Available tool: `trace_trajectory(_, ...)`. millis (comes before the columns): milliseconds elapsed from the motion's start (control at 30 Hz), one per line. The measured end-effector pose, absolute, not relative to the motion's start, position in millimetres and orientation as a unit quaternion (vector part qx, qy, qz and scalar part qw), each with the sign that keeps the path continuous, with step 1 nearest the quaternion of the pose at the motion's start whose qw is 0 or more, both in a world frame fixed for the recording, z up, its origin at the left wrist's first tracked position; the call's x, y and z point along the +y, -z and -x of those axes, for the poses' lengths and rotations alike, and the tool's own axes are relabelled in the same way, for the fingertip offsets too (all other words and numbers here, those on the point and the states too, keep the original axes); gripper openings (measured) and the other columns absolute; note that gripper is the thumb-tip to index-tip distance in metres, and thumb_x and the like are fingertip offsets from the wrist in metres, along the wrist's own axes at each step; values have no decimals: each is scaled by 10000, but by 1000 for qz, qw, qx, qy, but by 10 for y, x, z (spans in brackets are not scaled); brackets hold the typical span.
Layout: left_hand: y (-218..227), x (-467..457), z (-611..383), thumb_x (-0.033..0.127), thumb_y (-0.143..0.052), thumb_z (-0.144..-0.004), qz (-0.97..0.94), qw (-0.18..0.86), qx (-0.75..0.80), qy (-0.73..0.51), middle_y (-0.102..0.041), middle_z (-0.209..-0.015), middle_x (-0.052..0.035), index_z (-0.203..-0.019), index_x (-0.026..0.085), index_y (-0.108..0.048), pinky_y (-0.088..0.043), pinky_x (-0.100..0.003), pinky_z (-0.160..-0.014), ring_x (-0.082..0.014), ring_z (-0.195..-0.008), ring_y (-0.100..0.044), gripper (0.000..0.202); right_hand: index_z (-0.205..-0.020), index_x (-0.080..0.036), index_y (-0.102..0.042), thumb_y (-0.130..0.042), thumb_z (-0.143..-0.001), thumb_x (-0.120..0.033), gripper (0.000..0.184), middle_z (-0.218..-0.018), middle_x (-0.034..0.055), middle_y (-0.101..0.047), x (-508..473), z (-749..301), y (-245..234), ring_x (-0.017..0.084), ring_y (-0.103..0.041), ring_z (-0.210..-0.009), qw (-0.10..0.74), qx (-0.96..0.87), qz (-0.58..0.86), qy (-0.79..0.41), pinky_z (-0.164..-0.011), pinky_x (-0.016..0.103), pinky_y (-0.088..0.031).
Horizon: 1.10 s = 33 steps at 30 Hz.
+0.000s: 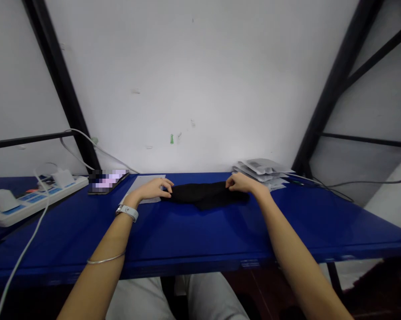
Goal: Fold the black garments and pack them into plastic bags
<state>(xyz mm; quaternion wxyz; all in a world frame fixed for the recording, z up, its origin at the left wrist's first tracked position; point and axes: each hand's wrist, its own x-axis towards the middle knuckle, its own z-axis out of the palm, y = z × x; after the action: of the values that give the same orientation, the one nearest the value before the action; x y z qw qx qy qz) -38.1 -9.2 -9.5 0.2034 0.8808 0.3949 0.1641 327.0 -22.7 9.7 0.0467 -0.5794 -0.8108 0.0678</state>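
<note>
**Q:** What lies at the centre of the frame?

**A:** A long, folded black cloth [205, 194], resting on a glossy blue metal table [193, 235].

**Q:** State of the hands?

**A:** The left hand [150, 189] and the right hand [242, 183] hold opposite ends of the cloth, each closed narrowly on the fabric.

**Q:** Adjacent items?

**A:** A white paper sheet [133, 189] lies beneath the left hand; a stack of flat silver-white packets [262, 171] sits just beyond the right hand; a white power strip [30, 200] lies at far left.
</note>
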Motion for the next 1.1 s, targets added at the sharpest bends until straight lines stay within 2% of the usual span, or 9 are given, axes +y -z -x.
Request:
trace_trajectory(100,4,-120,413,439,-601,-748,-860,194,403,-245,-640,-1125,-43,-760,213,-700,-443,-304,-830,-201,-952,-586,247,-848,-197,-747,-575,-715,-126,228,-831,49,-707,-286,-3328,-232,177,-631,-757,99,-803,588,-12,-661,236,-438)
trace_trajectory(233,13,-58,347,418,-531,-801,-777,79,497,-379,-661,-779,-34,-783,198,-700,-426,-283,-718,-184,-762,-583,278,-1034,-209,-714,-480,-846,-224,300,-967,108,-702,-230,-3181,-238,256,-636,-925,232,-675,688,129,-787,323,-459)
trace_trajectory(367,158,65,295,286,-460,-824,-695,43,599,-396,-637,-631,-7,-914,188,-677,-419,-260,-643,-158,-593,-586,255,-1387,-146,-439,-421,-881,-185,508,-1174,157,-630,-67,-2968,16,272,-598,-1055,304,-679,661,101,-888,365,-452)
trace_trajectory(467,236,102,348,241,-446,-816,-688,21,631,-358,-703,-821,-40,-995,209,-667,-438,-273,-691,-181,-710,-638,286,-1490,-171,-218,-502,-860,-206,692,-1374,170,-471,-26,-2895,191,275,-515,-1189,269,-753,597,64,-959,382,-424)
trace_trajectory(633,246,73,389,260,-446,-818,-733,8,614,-293,-708,-977,-89,-929,195,-698,-456,-333,-806,-244,-917,-628,282,-1385,-215,-450,-521,-896,-340,510,-1346,157,-490,-118,-2815,258,289,-493,-1214,109,-838,533,-38,-1015,420,-377)
trace_trajectory(767,204,-3,261,327,-451,-844,-829,53,476,-289,-690,-1018,-64,-922,200,-696,-436,-328,-920,-210,-978,-604,287,-1411,-324,-407,-440,-907,-542,550,-1487,121,-346,-128,-2721,362,360,-319,-1348,52,-845,523,-99,-1056,594,-248)
trace_trajectory(900,262,-33,185,456,-473,-857,-888,105,401,-199,-631,-1171,-60,-1040,236,-687,-389,-351,-1003,-208,-1092,-555,357,-1453,-362,-310,-310,-912,-635,606,-1564,81,-180,-24,-2650,581,397,-98,-1417,57,-807,579,-100,-1059,677,-75)
trace_trajectory(1000,373,4,210,558,-482,-837,-873,91,466,-116,-463,-1419,-69,-1173,305,-643,-311,-488,-1056,-293,-1283,-410,451,-1472,-342,-268,-239,-933,-618,606,-1559,89,-197,44,-2631,645,383,-116,-1418,91,-787,605,-85,-1075,651,-69)
trace_trajectory(1100,441,39,239,578,-425,-859,-844,64,526,-80,-317,-1521,-74,-1236,334,-604,-236,-624,-1042,-361,-1382,-245,484,-1485,-252,-257,-318,-956,-500,588,-1531,138,-255,37,-2701,510,372,-182,-1404,129,-773,621,-23,-1082,637,-92)
